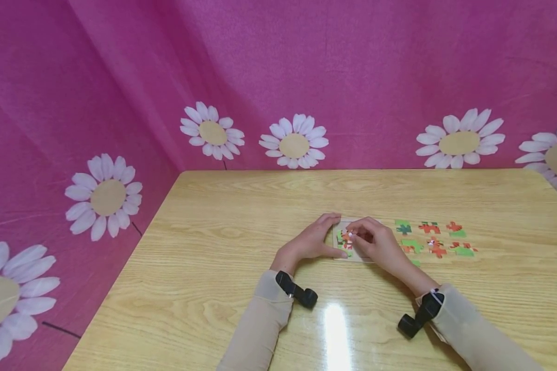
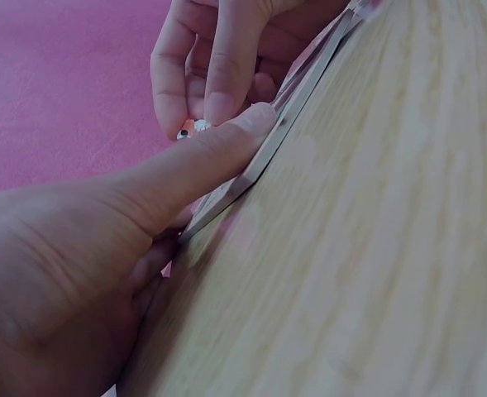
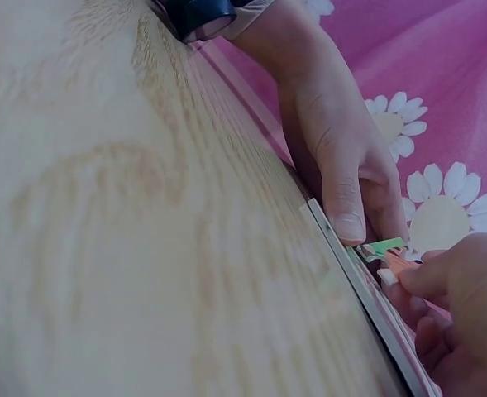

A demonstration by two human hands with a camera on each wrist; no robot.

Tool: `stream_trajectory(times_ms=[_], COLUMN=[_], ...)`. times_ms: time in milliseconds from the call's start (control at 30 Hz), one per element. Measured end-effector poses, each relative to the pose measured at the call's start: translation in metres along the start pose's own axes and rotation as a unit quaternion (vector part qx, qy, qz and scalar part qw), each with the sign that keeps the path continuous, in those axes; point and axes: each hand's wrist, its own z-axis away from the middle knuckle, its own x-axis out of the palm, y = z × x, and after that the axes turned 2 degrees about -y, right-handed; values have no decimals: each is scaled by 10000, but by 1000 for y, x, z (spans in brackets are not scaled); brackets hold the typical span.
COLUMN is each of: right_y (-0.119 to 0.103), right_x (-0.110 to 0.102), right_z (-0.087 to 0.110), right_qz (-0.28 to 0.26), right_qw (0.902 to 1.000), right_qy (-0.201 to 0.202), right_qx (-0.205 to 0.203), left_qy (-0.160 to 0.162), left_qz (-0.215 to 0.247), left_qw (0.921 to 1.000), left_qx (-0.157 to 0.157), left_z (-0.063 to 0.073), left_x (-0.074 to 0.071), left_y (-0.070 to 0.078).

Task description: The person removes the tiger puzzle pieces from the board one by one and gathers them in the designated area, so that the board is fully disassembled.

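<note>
A thin puzzle board [image 1: 364, 255] lies on the table with colourful pieces in its left part. My left hand [image 1: 312, 240] holds its left end, the thumb [image 2: 235, 136] along the near edge and the other fingers toward the far side. Over the board, my right hand [image 1: 379, 246] pinches an orange-and-white puzzle piece [image 3: 398, 263] between thumb and fingertips. The piece sits close to the green piece [image 3: 384, 246] by the left thumb. In the left wrist view, the right fingers hide most of the pinched piece [image 2: 195, 127].
Loose jigsaw pieces lie in rows right of the board, among them a red one [image 1: 429, 228], a green one [image 1: 403, 226] and a red-and-green one [image 1: 464, 249]. Part of a green piece [image 1: 415, 263] shows beside the right wrist. A pink flowered cloth [image 1: 366, 77] hangs behind the wooden table [image 1: 204, 288].
</note>
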Motion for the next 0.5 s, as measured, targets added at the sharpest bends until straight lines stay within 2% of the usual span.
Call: stream_trajectory(times_ms=[367,500], right_y=[-3,-3], right_x=[-4,-5], right_z=[1,3], right_qz=[-150,-219], right_qw=[9999,9998], right_qy=[-4,28], right_qx=[75,-10], left_qy=[4,-10], left_qz=[-53,-88], left_qw=[10000,10000], left_qx=[32,37], left_z=[0,-1], left_x=[-1,-1], left_y=[0,-1])
